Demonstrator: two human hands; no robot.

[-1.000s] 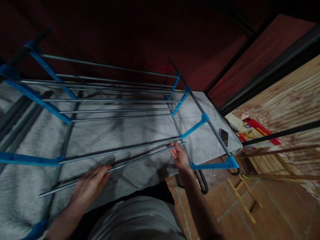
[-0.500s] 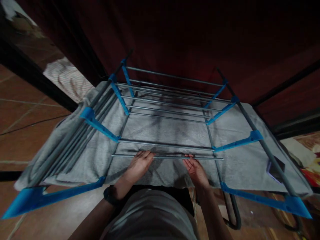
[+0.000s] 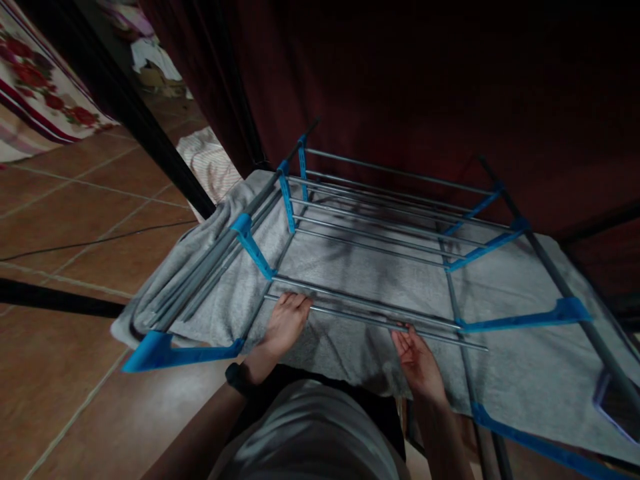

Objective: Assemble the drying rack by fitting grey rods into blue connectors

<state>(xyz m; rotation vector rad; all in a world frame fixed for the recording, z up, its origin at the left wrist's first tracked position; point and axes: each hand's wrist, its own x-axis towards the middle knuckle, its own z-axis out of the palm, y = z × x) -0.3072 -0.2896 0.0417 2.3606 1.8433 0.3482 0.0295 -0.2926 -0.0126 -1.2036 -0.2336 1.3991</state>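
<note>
A loose thin grey metal rod (image 3: 350,316) lies across the near side of a partly assembled rack with blue plastic brackets (image 3: 259,257). My left hand (image 3: 289,321) is closed over the rod near its left end, palm down. Farther right, my right hand (image 3: 416,357) holds the same rod between thumb and fingers, palm turned up. Just beyond it runs a parallel crossbar (image 3: 360,300), joined to a blue bracket at each end. Several more crossbars (image 3: 370,217) span the rack's far part.
The rack rests on a grey blanket (image 3: 340,360). Several loose rods (image 3: 213,273) lie along its left side. A dark phone-like object (image 3: 617,403) is at the right edge. A black post (image 3: 145,127) and a dark red curtain (image 3: 400,87) stand beyond; tiled floor (image 3: 75,360) is at left.
My view has turned to the left, showing more floor and a flowered cloth. The rod looks more slanted, its right end nearer me. Both hands still hold it.
</note>
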